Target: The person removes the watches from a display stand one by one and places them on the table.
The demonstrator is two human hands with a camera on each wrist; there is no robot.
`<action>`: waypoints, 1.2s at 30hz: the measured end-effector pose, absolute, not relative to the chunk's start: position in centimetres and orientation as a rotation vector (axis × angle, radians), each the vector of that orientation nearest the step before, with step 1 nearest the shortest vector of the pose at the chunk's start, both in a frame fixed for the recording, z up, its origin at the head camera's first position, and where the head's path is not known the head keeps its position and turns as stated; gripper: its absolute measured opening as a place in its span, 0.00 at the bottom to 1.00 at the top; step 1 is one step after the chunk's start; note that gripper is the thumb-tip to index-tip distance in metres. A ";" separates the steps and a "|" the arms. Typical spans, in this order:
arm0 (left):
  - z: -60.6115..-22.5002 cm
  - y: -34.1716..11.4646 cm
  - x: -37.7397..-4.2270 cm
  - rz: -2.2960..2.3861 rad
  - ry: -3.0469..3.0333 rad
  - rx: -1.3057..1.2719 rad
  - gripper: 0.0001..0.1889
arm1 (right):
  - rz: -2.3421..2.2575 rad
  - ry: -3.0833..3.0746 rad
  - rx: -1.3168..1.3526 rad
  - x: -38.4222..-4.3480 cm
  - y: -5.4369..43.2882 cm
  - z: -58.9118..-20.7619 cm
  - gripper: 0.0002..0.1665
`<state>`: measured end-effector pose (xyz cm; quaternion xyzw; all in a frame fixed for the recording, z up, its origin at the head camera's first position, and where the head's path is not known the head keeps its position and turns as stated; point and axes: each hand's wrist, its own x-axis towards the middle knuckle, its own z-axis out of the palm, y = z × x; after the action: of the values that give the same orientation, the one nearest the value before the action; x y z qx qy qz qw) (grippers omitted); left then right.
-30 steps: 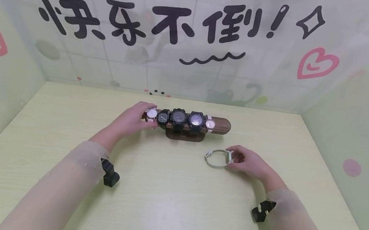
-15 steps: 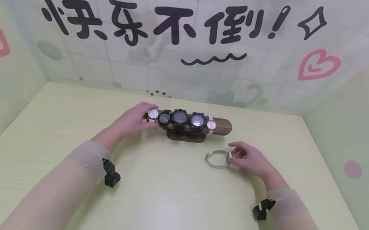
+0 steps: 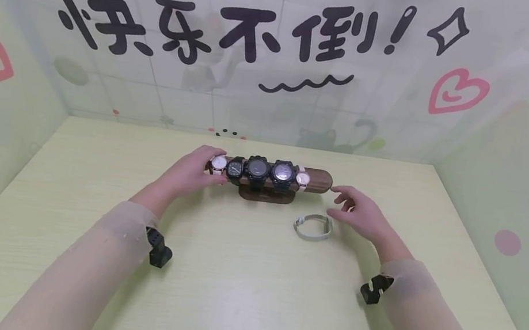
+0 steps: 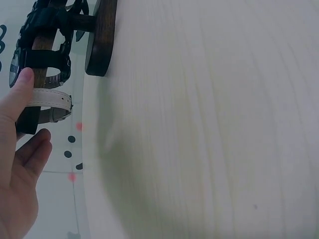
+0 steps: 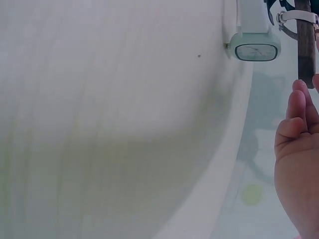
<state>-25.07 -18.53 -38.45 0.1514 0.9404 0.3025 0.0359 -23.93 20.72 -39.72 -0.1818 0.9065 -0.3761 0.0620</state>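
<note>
A dark wooden watch stand (image 3: 320, 181) carries a row of watches. My left hand (image 3: 190, 170) grips its left end, thumb and fingers either side of a white-strapped watch (image 3: 218, 163); in the left wrist view that white strap (image 4: 56, 98) circles the bar beside my thumb. My right hand (image 3: 361, 211) is just off the stand's right end, fingers loosely bent, holding nothing. Whether a fingertip touches the bar end (image 5: 305, 69), I cannot tell. A pale green watch (image 3: 328, 228) stands on the table, its strap closed in a loop, apart from my right hand.
Also on the bar are a square black watch (image 3: 234, 169), two round black watches (image 3: 257, 168) and a pink watch (image 3: 302, 179). The pale wooden table (image 3: 243, 290) meets a printed back wall (image 3: 232, 107) behind the stand, with side walls left and right.
My right hand has let go of the pale green watch and moved away from me, up to the stand's right end. The left hand keeps its grip on the stand.
</note>
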 end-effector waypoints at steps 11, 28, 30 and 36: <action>-38.2 -18.5 -25.1 0.926 2.895 0.474 0.38 | -1.123 2.771 -0.604 -24.5 19.9 -38.4 0.32; -38.2 -18.5 -25.1 0.940 2.872 0.470 0.37 | -1.028 2.814 -0.755 -25.4 17.9 -36.9 0.30; -38.2 -18.5 -25.1 0.942 2.873 0.473 0.37 | -1.026 2.814 -0.777 -25.6 17.7 -36.9 0.30; -38.0 -18.5 -25.0 0.943 2.871 0.466 0.37 | -1.018 2.800 -0.819 -26.0 17.0 -36.8 0.29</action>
<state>-25.02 -18.50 -38.04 0.1523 0.9381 0.3081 0.0420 -26.02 17.02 -36.76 -0.2649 0.9059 -0.3295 0.0261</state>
